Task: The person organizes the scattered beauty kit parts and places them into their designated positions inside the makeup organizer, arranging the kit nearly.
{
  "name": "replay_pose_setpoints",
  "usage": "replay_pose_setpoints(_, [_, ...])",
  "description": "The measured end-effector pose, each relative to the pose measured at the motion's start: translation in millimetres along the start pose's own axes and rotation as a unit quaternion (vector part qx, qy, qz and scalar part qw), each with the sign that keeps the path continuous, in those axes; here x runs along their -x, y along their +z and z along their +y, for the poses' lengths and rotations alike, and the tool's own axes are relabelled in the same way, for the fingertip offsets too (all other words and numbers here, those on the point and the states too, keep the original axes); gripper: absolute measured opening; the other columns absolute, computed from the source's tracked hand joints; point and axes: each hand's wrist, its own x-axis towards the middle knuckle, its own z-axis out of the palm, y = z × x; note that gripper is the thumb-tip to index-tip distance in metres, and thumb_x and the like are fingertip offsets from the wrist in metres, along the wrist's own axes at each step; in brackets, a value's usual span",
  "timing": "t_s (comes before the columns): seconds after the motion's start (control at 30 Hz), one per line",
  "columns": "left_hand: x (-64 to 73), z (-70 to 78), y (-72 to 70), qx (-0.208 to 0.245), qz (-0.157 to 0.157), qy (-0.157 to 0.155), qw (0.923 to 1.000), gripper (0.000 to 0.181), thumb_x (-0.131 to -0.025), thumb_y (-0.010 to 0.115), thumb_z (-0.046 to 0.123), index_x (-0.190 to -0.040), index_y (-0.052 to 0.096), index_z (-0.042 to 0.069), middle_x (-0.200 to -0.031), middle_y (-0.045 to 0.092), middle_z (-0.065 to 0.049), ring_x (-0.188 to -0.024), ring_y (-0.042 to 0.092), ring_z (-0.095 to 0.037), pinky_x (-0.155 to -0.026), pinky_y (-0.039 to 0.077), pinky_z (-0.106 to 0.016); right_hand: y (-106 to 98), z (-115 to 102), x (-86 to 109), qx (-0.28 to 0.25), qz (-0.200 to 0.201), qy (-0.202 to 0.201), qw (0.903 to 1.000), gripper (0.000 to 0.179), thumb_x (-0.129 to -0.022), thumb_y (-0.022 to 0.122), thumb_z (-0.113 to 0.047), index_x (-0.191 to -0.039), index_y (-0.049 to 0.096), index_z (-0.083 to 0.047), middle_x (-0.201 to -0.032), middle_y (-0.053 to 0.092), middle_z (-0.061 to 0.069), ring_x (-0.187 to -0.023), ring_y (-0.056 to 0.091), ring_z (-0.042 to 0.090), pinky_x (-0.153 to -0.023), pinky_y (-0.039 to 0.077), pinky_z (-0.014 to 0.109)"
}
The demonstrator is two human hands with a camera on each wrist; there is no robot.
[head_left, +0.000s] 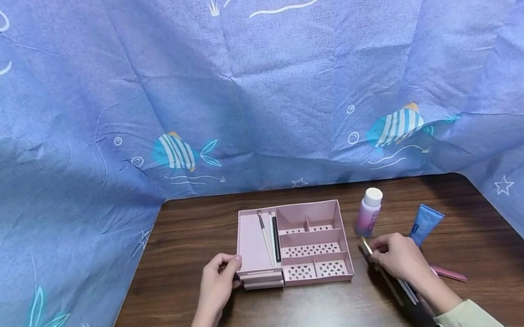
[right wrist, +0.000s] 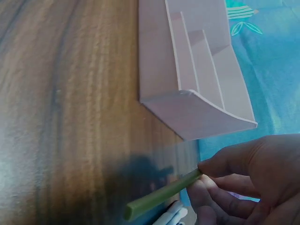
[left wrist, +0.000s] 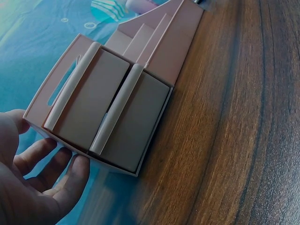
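Observation:
A pink desk organizer [head_left: 314,248] sits mid-table. Two drawers [left wrist: 133,122] are at its left front, and perforated compartments fill its right half. My left hand [head_left: 219,281] grips its front left corner, thumb at the upper edge and fingers along the side. On its left top lie a slim brush [head_left: 265,235], a white stick [head_left: 272,237] and a black pen-like stick [head_left: 276,239]. Just right of the organizer, my right hand [head_left: 398,257] pinches a slim olive-green stick [right wrist: 161,196] between thumb and fingers. Its pale tip [head_left: 366,245] points away from me.
A pink-purple bottle with a white cap [head_left: 369,211] stands right of the organizer. Farther right is a blue tube [head_left: 424,223]. A pink flat strip [head_left: 449,273] and some whitish sticks [right wrist: 172,214] lie near my right hand. A blue fish-print cloth [head_left: 253,103] hangs behind.

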Motion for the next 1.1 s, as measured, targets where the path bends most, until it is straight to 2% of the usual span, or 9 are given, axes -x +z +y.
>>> replay_pose_setpoints(0.2, [-0.4, -0.5, -0.1, 0.001, -0.001, 0.001, 1.0, 0.017, -0.098, 0.068, 0.016, -0.1, 0.071, -0.001, -0.095, 0.066, -0.011, -0.081, 0.063, -0.016, -0.064, 0.062, -0.029, -6, -7, -5.3, -0.014, -0.014, -0.001, 0.9998, 0.014, -0.081, 0.072, -0.012, -0.093, 0.079, -0.009, -0.079, 0.072, -0.001, -0.07, 0.057, 0.015, -0.061, 0.047, 0.032])
replay_pose_setpoints(0.57, [-0.8, -1.3, -0.5, 0.01, 0.001, 0.0, 1.0, 0.017, -0.096, 0.07, 0.017, -0.098, 0.07, 0.0, -0.092, 0.065, -0.008, -0.079, 0.063, -0.015, -0.064, 0.062, -0.029, -10, -24, -15.3, -0.039, -0.006, -0.025, 0.9989, 0.017, -0.079, 0.069, -0.01, -0.094, 0.079, -0.011, -0.074, 0.07, -0.004, -0.068, 0.059, 0.012, -0.063, 0.048, 0.029])
replay_pose_setpoints(0.87, [-1.1, -1.7, -0.3, 0.016, -0.003, -0.001, 0.9999, 0.017, -0.096, 0.071, 0.017, -0.097, 0.07, 0.0, -0.09, 0.063, -0.006, -0.079, 0.061, -0.015, -0.064, 0.061, -0.029, -16, -52, -30.2, -0.061, -0.006, -0.04, 0.9973, 0.022, -0.078, 0.066, -0.008, -0.095, 0.08, -0.009, -0.077, 0.072, -0.002, -0.07, 0.058, 0.013, -0.064, 0.049, 0.03])
replay_pose_setpoints(1.0, [-0.8, -0.8, -0.5, 0.016, -0.004, -0.001, 0.9999, 0.017, -0.095, 0.071, 0.017, -0.097, 0.069, 0.001, -0.09, 0.063, -0.005, -0.079, 0.061, -0.014, -0.064, 0.061, -0.03, -14, -65, -37.0, -0.106, -0.008, -0.037, 0.9936, 0.023, -0.079, 0.066, -0.007, -0.099, 0.078, -0.005, -0.079, 0.072, 0.001, -0.071, 0.059, 0.012, -0.065, 0.05, 0.027])
replay_pose_setpoints(1.1, [-1.4, -0.9, -0.7, 0.017, -0.005, -0.002, 0.9998, 0.017, -0.095, 0.071, 0.017, -0.097, 0.069, 0.0, -0.089, 0.062, -0.005, -0.079, 0.061, -0.015, -0.064, 0.061, -0.03, -10, -74, -41.6, -0.156, -0.014, -0.041, 0.9867, 0.024, -0.08, 0.068, -0.004, -0.102, 0.076, 0.0, -0.082, 0.073, 0.006, -0.072, 0.061, 0.011, -0.064, 0.052, 0.024])
